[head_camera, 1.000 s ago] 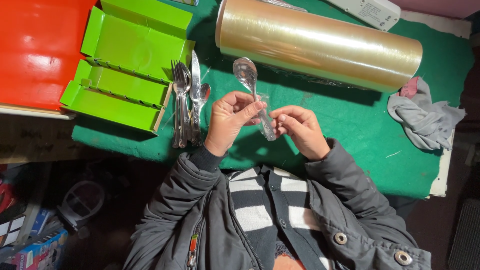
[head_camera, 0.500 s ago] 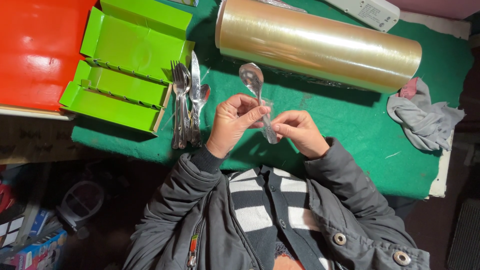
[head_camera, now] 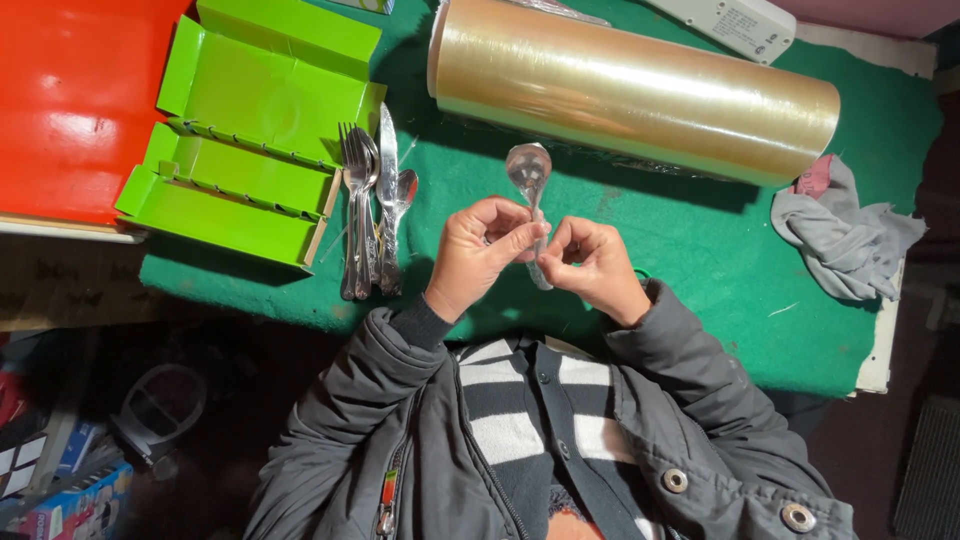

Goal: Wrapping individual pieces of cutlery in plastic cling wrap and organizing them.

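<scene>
Both hands [head_camera: 540,255] — pinching spoon [head_camera: 530,190] upright

A shiny metal spoon [head_camera: 530,190] is held above the green felt, its bowl pointing away from the person toward the big roll of film and its handle running back between both hands. The bowl and the handle's tip are visible. It appears wrapped in clear film, though that is hard to make out.
</scene>
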